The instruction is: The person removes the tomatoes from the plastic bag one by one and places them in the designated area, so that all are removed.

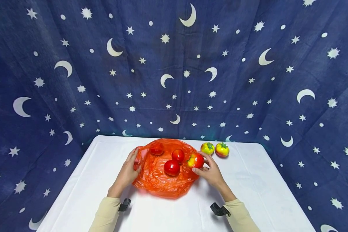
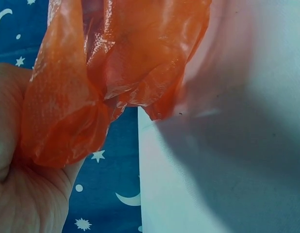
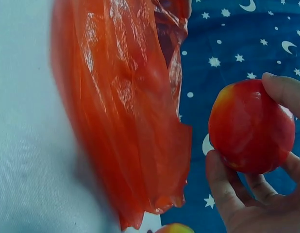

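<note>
An orange-red plastic bag [image 1: 162, 185] lies spread on the white table. My left hand [image 1: 127, 172] grips the bag's left edge, and in the left wrist view the bunched plastic [image 2: 62, 121] lies between thumb and palm. Round red fruits, a front one [image 1: 171, 168], a middle one [image 1: 178, 155] and a back one [image 1: 156, 149], show within the bag's outline. Over the bag's right side, my right hand [image 1: 213, 175] holds a glossy red-and-yellow tomato [image 1: 196, 160] between thumb and fingers. The right wrist view shows this tomato [image 3: 252, 126] beside the bag [image 3: 125, 111].
Two yellow-and-red tomatoes with green leafy tops, a left one [image 1: 207, 148] and a right one [image 1: 222, 149], stand at the table's back, right of the bag. A dark blue curtain [image 1: 150, 106] with moons and stars hangs behind the white table [image 1: 261, 187].
</note>
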Demonstrator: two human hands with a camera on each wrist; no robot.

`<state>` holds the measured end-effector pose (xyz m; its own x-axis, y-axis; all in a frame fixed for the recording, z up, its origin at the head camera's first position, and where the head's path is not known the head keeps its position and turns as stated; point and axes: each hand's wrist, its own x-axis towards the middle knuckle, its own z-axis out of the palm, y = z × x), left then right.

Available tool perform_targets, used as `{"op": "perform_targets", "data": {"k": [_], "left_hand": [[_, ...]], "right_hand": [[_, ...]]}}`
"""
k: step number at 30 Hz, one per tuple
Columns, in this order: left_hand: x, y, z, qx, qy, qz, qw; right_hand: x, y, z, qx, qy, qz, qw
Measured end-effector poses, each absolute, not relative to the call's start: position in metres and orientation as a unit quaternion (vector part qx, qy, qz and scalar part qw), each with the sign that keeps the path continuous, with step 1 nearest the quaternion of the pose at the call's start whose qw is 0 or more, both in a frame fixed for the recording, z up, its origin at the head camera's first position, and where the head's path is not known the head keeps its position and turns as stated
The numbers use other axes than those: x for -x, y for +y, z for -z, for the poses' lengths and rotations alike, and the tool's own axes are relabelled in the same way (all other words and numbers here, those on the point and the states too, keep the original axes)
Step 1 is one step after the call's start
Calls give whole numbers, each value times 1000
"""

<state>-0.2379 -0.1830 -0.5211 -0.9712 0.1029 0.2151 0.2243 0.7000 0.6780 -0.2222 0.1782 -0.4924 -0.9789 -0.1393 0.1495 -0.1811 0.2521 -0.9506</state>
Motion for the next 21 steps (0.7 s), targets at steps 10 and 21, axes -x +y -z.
{"op": "perform_targets", "data": {"k": [10,21], "left_hand": [[237,-182,523,92,-919,374,84],[237,-182,523,91,-922,368,82]], "right_hand": [[217,189,483,-47,-805,-591,22],[236,213,519,-27,-816,-577,29]]}}
